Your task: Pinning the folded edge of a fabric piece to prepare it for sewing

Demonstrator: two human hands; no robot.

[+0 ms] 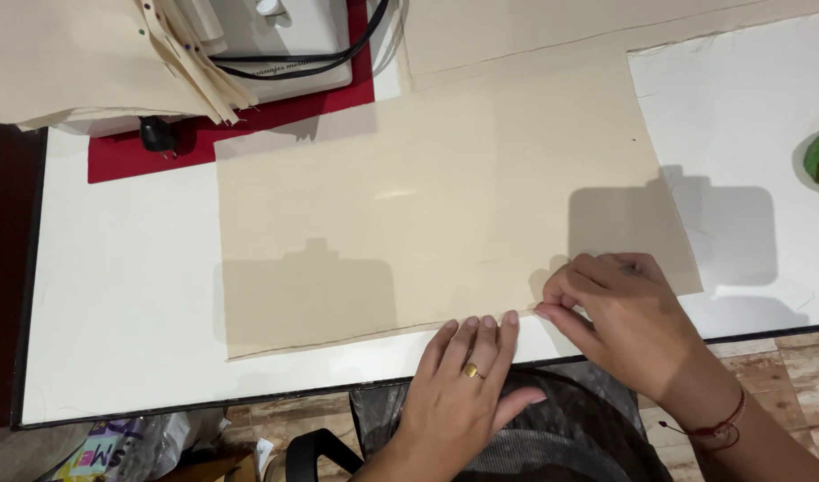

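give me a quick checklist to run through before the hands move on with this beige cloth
1. Large beige rectangular cloth lies flat on the white table: ok.
2. Left hand fingertips press the cloth's near edge: ok.
3. Right hand pinches the same edge beside it: ok.
4. Near edge straight and even with the table edge: not ok, it slants.
5. White sewing machine and its black cable are off the working area: ok.
6. Edge folded or only held: cannot tell.

Single head-worn view, looking steeply down, close over white table (124,295), near edge and lap at bottom.
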